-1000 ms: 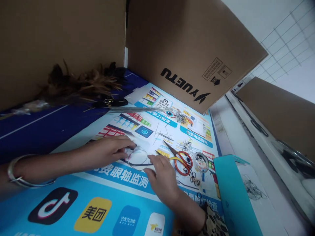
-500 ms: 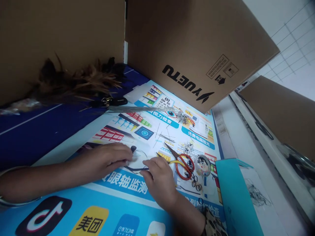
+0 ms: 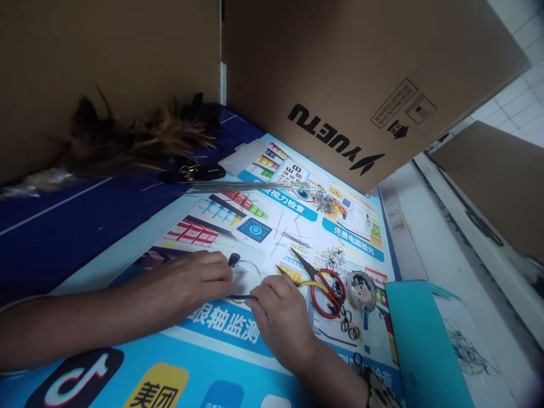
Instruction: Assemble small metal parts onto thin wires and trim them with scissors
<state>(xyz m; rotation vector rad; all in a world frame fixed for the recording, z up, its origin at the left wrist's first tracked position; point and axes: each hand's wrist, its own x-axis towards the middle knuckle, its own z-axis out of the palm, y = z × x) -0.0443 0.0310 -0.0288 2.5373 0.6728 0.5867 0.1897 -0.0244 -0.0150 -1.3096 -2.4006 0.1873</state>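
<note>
Between my hands is a thin wire loop (image 3: 259, 273), roughly round, with a dark stretch along its lower side. My left hand (image 3: 199, 277) has its fingers closed on the left part of the loop. A small black piece (image 3: 233, 259) stands up just beyond those fingertips; whether it is fixed to the loop I cannot tell. My right hand (image 3: 280, 311) is curled with thumb and forefinger pinching the loop's lower right. Red-handled scissors (image 3: 325, 292) lie open to the right, close to a pair of yellow-handled snips (image 3: 312, 283) that they partly cover.
Several black rings (image 3: 349, 324) lie below a round clear container (image 3: 361, 290). Farther back are a bundle of thin wires (image 3: 255, 186), tangled clippings (image 3: 325, 199), a key fob (image 3: 210, 171) and brown feathers (image 3: 148, 133). Cardboard boxes (image 3: 340, 68) wall the back; a teal box (image 3: 425, 340) stands right.
The fingers of my right hand have closed in tighter on the loop. My left hand has rolled slightly over it. The whole view has shifted a little.
</note>
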